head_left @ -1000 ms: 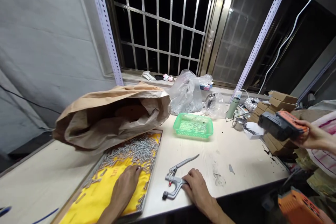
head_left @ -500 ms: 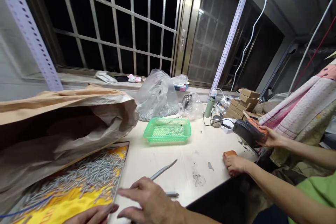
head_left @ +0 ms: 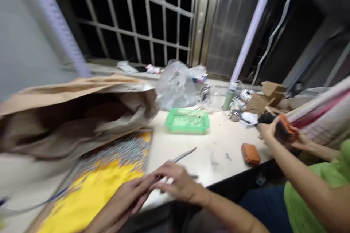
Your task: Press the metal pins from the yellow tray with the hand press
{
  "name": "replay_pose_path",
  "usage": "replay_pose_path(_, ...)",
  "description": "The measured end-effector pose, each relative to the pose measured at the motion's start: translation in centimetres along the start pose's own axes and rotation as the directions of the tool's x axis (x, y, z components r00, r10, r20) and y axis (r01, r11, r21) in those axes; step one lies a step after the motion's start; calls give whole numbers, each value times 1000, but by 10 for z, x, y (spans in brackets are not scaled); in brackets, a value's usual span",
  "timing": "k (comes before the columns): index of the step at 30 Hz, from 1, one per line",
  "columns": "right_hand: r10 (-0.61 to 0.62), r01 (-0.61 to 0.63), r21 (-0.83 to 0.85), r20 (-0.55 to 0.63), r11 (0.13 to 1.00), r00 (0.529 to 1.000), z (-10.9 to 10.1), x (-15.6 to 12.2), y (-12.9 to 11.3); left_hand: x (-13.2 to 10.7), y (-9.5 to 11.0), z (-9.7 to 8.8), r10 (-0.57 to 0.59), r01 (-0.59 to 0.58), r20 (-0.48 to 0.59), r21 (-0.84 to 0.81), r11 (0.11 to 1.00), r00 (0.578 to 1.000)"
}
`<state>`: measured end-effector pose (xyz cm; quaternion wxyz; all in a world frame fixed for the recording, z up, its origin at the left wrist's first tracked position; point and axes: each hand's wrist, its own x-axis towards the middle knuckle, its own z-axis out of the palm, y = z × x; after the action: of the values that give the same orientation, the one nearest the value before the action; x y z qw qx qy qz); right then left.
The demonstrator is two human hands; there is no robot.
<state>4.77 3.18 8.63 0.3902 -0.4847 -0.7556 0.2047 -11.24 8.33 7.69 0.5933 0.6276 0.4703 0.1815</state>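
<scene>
The picture is smeared by motion. My right hand (head_left: 176,184) lies near the table's front edge, fingers curled over a metal hand-press pliers (head_left: 186,154) whose long handle sticks out toward the back right. My left hand (head_left: 128,196) reaches in from the lower left, fingers stretched toward the right hand's fingertips; the blur hides whether it holds anything. It lies over the edge of a flat tray (head_left: 146,153) with a yellow sheet (head_left: 93,196) and a heap of small metal pins (head_left: 120,151).
A big brown paper sack (head_left: 73,113) lies open behind the tray. A green basket (head_left: 187,121) and clear plastic bags (head_left: 176,87) sit further back. At the right a person in green holds a black-and-orange device (head_left: 281,128); an orange block (head_left: 250,154) lies by the table edge.
The camera swung and blurred. My hands have come together over the pliers. The other person's near hand has left the orange block on the table and joined the other on the device.
</scene>
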Motion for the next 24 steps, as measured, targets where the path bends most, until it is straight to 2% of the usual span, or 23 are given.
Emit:
replay_pose_path(1,26,-25,32,-40,999,999,-2,-2,0,-6,11,4,-22,29,63,-115,993,998)
replay_pose_path(3,31,-27,60,-58,998,998,-7,-6,3,-11,23,12,-35,61,94,-282,957,995)
replay_pose_path(5,16,-12,86,-45,996,999,-11,-9,10,-8,25,19,-25,50,70,-382,923,997)
replay_pose_path(8,19,-20,95,13,995,1000,-14,-15,20,-3,17,27,-41,68,70,-431,900,997)
replay_pose_path(10,49,-52,39,75,998,996,-17,-22,27,0,11,30,-77,87,40,-426,900,996)
replay_pose_path(13,139,-114,-189,126,975,982,-22,-35,44,5,6,32,-168,133,-78,-334,933,983)
replay_pose_path(15,199,-131,-374,149,918,969,-24,-43,58,9,5,33,-236,205,-137,-209,956,962)
replay_pose_path(17,235,-122,-490,177,863,956,-24,-49,71,12,7,33,-279,272,-180,-63,960,943)
replay_pose_path(20,234,-105,-530,182,841,955,-22,-52,83,18,10,35,-279,307,-212,109,946,936)
replay_pose_path(24,196,-85,-528,159,845,968,-16,-55,88,26,14,39,-330,362,-182,186,913,926)
